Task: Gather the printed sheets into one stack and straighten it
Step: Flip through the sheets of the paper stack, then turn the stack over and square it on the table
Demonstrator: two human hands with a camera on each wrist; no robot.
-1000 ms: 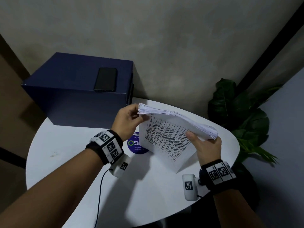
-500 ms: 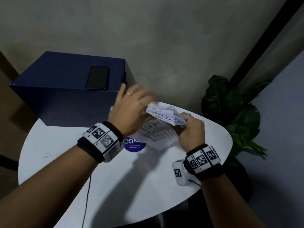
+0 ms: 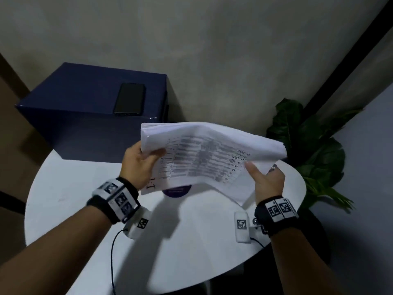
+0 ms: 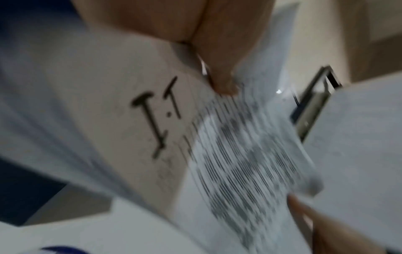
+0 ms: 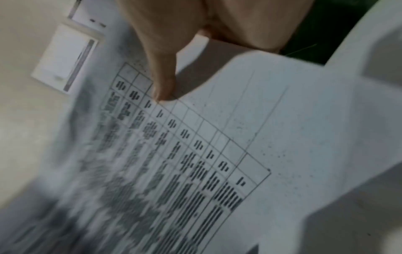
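A thick stack of printed sheets (image 3: 208, 154) hangs in the air above the round white table (image 3: 191, 241), printed tables facing me. My left hand (image 3: 142, 165) grips its left edge, thumb on the front. My right hand (image 3: 265, 177) grips the right edge, thumb on the printed face. The sheets sag and fan unevenly; one sheet droops lower at the front right. In the left wrist view the thumb (image 4: 222, 72) presses the page (image 4: 152, 120) near a hand-written mark. In the right wrist view the thumb (image 5: 163, 82) lies on the printed table of the sheet (image 5: 195, 154).
A dark blue box (image 3: 93, 116) stands at the back left of the table with a black phone (image 3: 129, 99) on top. A round blue sticker (image 3: 177, 190) shows under the sheets. A green plant (image 3: 308, 145) stands to the right, past the table's edge.
The hands had come close together with the stack bunched between them; now they are apart again, each holding one end, and the stack is spread wide and raised.
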